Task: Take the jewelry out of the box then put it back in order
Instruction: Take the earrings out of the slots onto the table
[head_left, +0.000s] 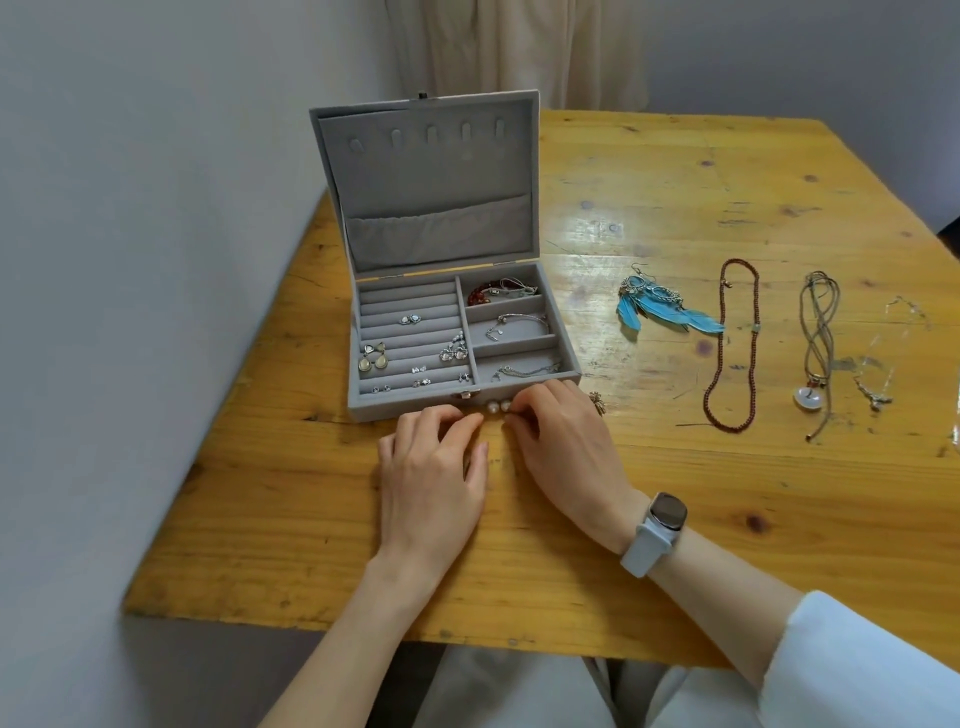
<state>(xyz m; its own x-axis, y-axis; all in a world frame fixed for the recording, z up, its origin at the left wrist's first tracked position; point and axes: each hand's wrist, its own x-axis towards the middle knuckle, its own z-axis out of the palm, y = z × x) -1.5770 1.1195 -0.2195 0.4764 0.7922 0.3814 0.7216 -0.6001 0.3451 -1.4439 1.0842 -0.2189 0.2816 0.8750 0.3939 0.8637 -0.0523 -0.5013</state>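
Your left hand (434, 462) rests on the surface (311, 519), its grip loosely curled, fingertips close to the pearls (497, 408); whether it pinches anything you cannot tell. Just beyond that grip stands the box (457, 332), lid up, earrings (372, 357) in its ring rolls and bracelets (514, 325) in the three compartments above your right grip. The two pearls lie between your grips, against the box front. Your right hand (563, 441), a watch (657, 530) on its wrist, has its fingers bunched at the pearls, seemingly pinching something small. Just right of that grip sits a small gold piece (597, 401). Farther right lie feather earrings (660, 306), a bead necklace (735, 348), a cord pendant (818, 353) and a thin chain (878, 384).
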